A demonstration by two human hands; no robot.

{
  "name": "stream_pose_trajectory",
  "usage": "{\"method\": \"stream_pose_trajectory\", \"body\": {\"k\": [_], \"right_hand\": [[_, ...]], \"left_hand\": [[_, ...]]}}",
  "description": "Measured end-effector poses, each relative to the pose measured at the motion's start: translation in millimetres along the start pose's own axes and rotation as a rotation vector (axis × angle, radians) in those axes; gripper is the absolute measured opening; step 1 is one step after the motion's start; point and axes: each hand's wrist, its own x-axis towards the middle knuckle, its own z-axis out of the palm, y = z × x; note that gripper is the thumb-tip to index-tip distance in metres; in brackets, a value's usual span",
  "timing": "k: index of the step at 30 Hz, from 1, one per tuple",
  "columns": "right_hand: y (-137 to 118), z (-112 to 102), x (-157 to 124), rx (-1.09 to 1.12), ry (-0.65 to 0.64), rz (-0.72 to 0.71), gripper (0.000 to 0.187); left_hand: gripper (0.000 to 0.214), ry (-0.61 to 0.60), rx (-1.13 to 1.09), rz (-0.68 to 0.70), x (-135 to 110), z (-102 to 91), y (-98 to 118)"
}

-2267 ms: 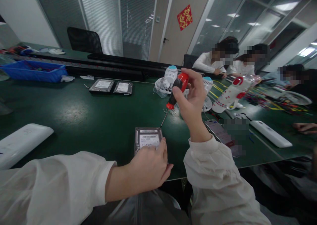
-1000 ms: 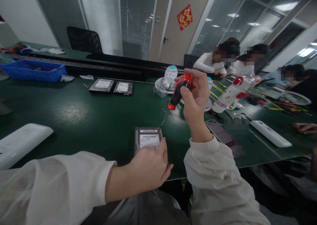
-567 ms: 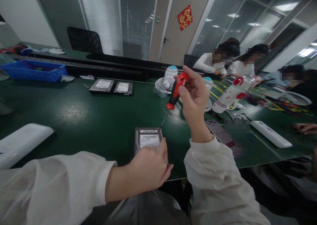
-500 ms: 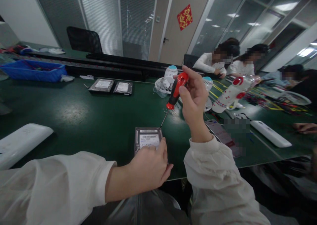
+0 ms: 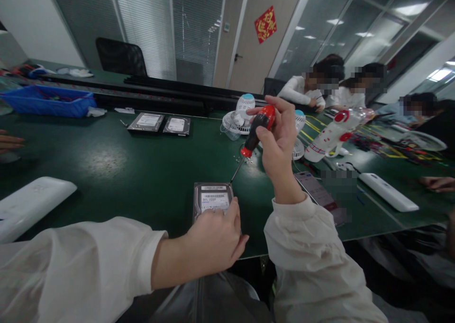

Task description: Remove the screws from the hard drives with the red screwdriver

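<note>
A hard drive (image 5: 214, 196) with a white label lies on the green table, its near part covered by my left hand (image 5: 216, 237). That hand grips the drive by its right edge and presses on its top. In my right hand (image 5: 280, 140) is a red and black screwdriver (image 5: 258, 131), held tilted with the fingers around the handle. Its tip meets the far right corner of the drive; the screw there is too small to make out. Several small screws (image 5: 250, 159) lie scattered on the table beyond the drive.
Two more hard drives (image 5: 145, 122) lie further back. White fans (image 5: 245, 107) stand beyond my right hand, near a phone (image 5: 318, 195) and a red-spotted bottle (image 5: 332, 133). A blue bin (image 5: 50, 101) is at far left. Another person's hand (image 5: 9, 142) shows at the left edge.
The screwdriver handle has turned in my right hand, and its fingers have shifted around it. My left hand and the drive stay put. Another person's hand has come in at the left edge.
</note>
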Motion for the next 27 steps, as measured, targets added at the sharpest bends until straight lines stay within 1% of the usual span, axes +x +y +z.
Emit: {"method": "stream_pose_trajectory", "body": {"k": [2, 4, 7, 10, 13, 16, 19, 23, 27], "right_hand": [[-0.2, 1.6, -0.2, 0.010, 0.005, 0.003, 0.036], [-0.7, 3.0, -0.4, -0.004, 0.013, 0.010, 0.039], [-0.2, 3.5, -0.7, -0.084, 0.071, -0.006, 0.043], [1.7, 2.6, -0.9, -0.105, 0.109, -0.040, 0.042], [2.6, 2.0, -1.2, -0.047, 0.094, -0.050, 0.041], [1.5, 2.4, -2.0, -0.003, 0.068, -0.023, 0.039], [0.2, 3.6, -2.5, -0.039, 0.060, -0.012, 0.038], [0.0, 4.2, -2.0, -0.096, 0.104, -0.008, 0.044], [1.1, 2.6, -2.3, -0.043, 0.055, -0.018, 0.043]], "left_hand": [[0.059, 0.001, 0.000, 0.004, 0.0, -0.4, 0.2], [0.058, 0.002, 0.004, 0.001, 0.2, -0.6, 0.4], [0.059, -0.007, 0.007, -0.002, 0.5, 0.1, 0.8], [0.060, -0.013, 0.003, -0.005, 0.7, 1.1, 0.8], [0.059, -0.016, 0.003, -0.007, 0.7, 1.3, 0.6], [0.059, -0.016, 0.000, -0.007, 0.6, 0.8, 0.5], [0.059, -0.014, -0.008, -0.009, 0.6, 0.4, 0.6], [0.058, -0.020, -0.021, -0.006, 0.9, -0.1, 0.6], [0.058, -0.007, -0.020, -0.002, 1.1, -0.2, 0.4]]}}
